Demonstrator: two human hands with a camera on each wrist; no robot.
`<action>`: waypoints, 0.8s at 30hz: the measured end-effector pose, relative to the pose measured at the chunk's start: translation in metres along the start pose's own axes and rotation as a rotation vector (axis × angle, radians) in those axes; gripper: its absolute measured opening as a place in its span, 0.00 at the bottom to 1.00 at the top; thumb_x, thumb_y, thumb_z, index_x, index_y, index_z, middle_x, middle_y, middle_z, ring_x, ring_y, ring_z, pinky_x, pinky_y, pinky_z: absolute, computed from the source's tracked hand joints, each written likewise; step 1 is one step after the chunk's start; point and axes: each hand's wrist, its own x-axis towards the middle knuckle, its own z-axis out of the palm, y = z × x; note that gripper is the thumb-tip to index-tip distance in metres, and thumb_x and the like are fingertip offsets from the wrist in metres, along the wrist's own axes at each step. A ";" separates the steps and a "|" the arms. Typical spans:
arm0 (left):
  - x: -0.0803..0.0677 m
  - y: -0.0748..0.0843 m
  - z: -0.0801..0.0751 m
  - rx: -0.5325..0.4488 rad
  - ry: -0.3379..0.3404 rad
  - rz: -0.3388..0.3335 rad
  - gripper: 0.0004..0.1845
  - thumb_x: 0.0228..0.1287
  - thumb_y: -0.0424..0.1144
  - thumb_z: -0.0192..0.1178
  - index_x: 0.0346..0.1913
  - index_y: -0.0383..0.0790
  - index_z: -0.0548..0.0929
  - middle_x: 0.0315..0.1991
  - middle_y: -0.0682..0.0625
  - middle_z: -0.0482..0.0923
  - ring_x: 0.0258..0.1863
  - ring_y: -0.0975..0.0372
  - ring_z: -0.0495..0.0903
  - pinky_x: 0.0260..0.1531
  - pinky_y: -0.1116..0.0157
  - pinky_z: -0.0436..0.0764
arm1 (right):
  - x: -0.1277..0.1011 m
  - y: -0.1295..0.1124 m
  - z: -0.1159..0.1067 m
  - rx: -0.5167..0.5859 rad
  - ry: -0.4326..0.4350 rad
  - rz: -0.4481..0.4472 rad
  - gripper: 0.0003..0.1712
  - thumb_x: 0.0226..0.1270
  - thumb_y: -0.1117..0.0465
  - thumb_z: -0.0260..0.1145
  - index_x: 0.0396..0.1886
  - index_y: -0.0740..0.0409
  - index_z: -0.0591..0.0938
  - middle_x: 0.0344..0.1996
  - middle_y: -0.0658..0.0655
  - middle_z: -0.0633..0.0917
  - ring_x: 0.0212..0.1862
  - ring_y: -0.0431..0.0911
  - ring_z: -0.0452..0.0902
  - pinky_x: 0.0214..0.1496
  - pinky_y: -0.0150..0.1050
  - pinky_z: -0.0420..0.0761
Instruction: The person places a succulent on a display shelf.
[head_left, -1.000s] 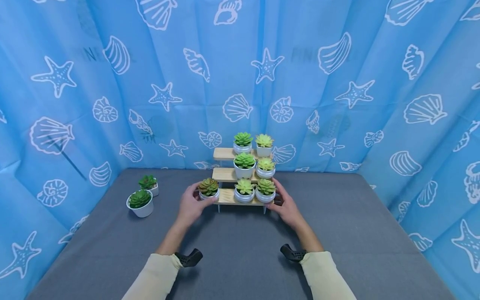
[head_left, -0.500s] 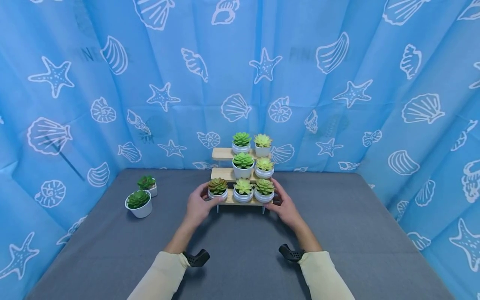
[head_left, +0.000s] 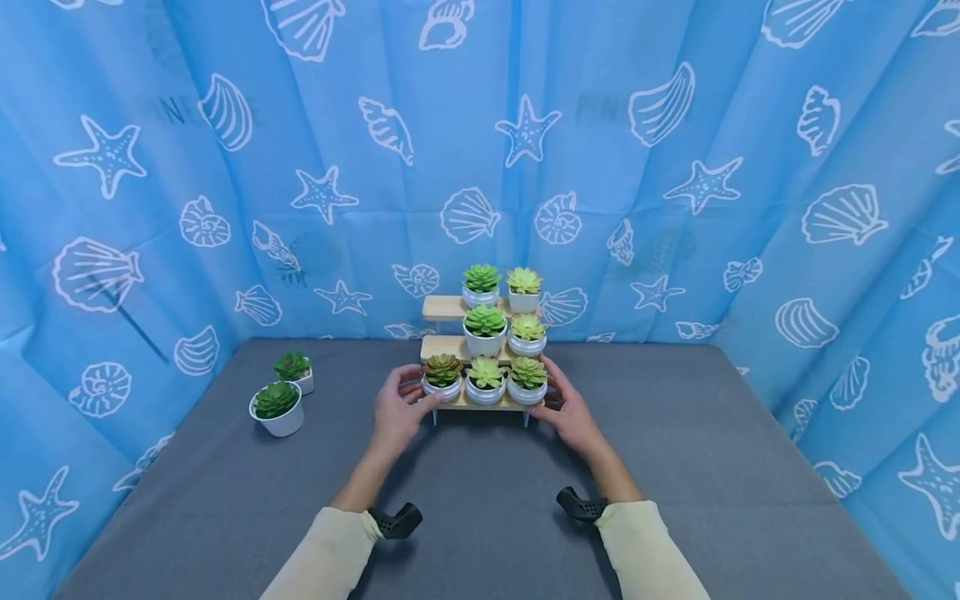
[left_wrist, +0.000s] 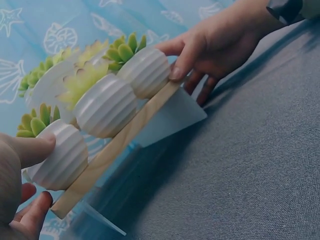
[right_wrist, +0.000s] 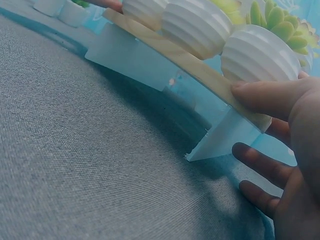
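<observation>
Head view showed a three-tiered pale wooden display stand [head_left: 480, 400] at the back of a grey felt-covered table [head_left: 675, 467], before a blue curtain printed with white shells and starfish [head_left: 675, 167]. On the stand's lowest tier, at its left end, sat a small ribbed white pot holding a reddish-green artificial succulent [head_left: 442, 377]. The left hand [head_left: 396, 410] pinched this pot, thumb on its side in the left wrist view [left_wrist: 30, 150], fingers curled beneath the board. The right hand [head_left: 572, 410] gripped the stand's right end, thumb pressed to the board edge beside the rightmost ribbed pot [right_wrist: 260, 55], fingers under it near a clear plastic leg [right_wrist: 225, 140]. Six more potted succulents filled the stand. Two larger white pots with dark green plants [head_left: 281, 404] stood well left of the stand.

The pot looked light, rigid and smooth; its ribs should aid a side pinch. The stand seemed top-heavy and easily tipped, so holding its board ends appeared wise.
</observation>
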 end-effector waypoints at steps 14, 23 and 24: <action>-0.004 -0.003 -0.029 0.092 0.038 0.149 0.28 0.57 0.32 0.71 0.61 0.35 0.74 0.57 0.40 0.75 0.57 0.49 0.74 0.56 0.52 0.75 | -0.001 0.002 -0.001 -0.006 0.006 -0.020 0.49 0.61 0.72 0.68 0.77 0.59 0.53 0.65 0.75 0.66 0.58 0.69 0.70 0.58 0.59 0.71; -0.004 -0.012 -0.075 0.397 0.128 0.362 0.28 0.54 0.34 0.74 0.58 0.35 0.77 0.53 0.40 0.76 0.53 0.46 0.74 0.52 0.48 0.73 | 0.000 -0.001 0.000 0.000 -0.002 0.004 0.48 0.62 0.71 0.68 0.77 0.58 0.53 0.66 0.74 0.66 0.60 0.69 0.68 0.59 0.59 0.70; -0.005 -0.013 -0.081 0.409 0.146 0.376 0.28 0.53 0.34 0.74 0.58 0.35 0.77 0.53 0.40 0.76 0.53 0.46 0.74 0.52 0.48 0.73 | 0.001 0.000 0.000 0.003 -0.001 0.002 0.48 0.61 0.71 0.68 0.77 0.58 0.53 0.66 0.74 0.66 0.60 0.69 0.68 0.59 0.60 0.70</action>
